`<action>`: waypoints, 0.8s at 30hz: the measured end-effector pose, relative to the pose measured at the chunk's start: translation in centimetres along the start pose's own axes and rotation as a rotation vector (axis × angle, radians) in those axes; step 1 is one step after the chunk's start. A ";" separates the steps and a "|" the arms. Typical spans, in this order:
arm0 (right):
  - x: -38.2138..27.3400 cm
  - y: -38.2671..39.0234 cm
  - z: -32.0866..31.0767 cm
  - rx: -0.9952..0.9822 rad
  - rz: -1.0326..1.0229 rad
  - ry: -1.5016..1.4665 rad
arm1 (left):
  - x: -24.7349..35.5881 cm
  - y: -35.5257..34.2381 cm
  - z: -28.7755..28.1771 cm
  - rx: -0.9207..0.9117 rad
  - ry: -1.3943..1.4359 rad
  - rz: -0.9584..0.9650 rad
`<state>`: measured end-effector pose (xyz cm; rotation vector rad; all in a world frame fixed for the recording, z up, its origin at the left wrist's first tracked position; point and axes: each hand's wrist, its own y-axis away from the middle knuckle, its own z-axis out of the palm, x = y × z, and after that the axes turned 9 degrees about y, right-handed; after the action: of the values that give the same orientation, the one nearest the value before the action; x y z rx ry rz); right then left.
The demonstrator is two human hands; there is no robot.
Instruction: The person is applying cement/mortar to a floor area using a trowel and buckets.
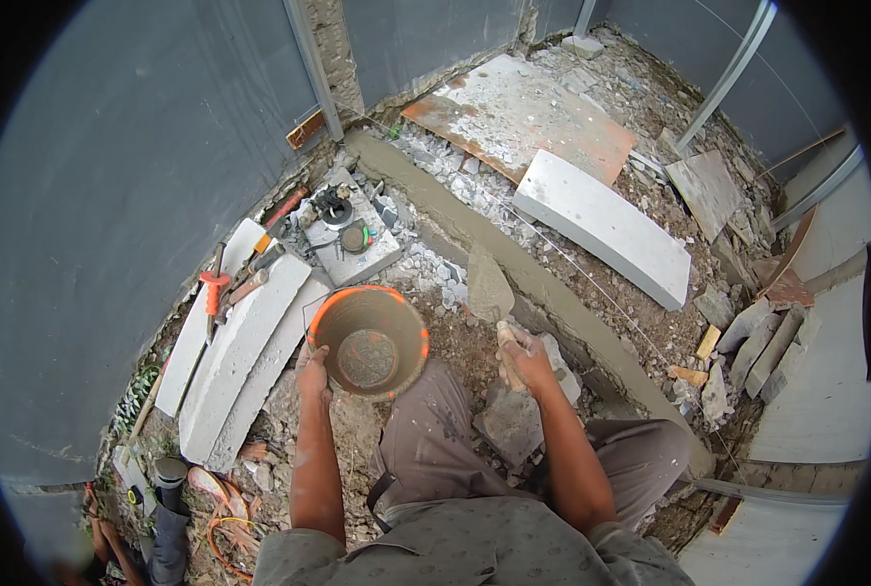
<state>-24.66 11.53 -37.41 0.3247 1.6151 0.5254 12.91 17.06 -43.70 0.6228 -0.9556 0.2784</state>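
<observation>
A bucket with an orange rim is tilted toward me beside my knee. Its inner wall is smeared grey, and a little wet mortar lies at the bottom. My left hand grips the bucket's left edge. In my right hand is a trowel, held by its handle, the mortar-coated blade pointing away from me. The blade is close to the near side of a long low strip of smoothed grey mortar, which runs diagonally from the wall corner toward my right knee.
White blocks lie beyond the strip and at left, where hammers and a chisel with an orange guard rest. A taut string crosses the rubble. A mortar-splashed board lies far off. Another person's arms show lower left.
</observation>
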 end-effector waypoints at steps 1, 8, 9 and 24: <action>-0.4 -0.6 0.2 -0.014 -0.056 0.010 | -0.2 -0.2 0.2 0.014 -0.028 0.015; -3.7 -9.1 5.4 0.093 -0.228 0.284 | 0.7 -2.1 -1.9 0.073 -0.093 0.022; -4.1 -10.6 5.9 0.093 -0.218 0.276 | 0.5 -2.1 -1.6 0.072 -0.092 -0.009; -7.5 -27.9 16.5 0.055 0.058 0.124 | 1.2 -0.5 -0.1 0.119 -0.080 -0.024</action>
<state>-4.79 -13.65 -46.16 0.3874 1.7463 0.5545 13.90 16.68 -42.96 0.7586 -1.0130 0.2916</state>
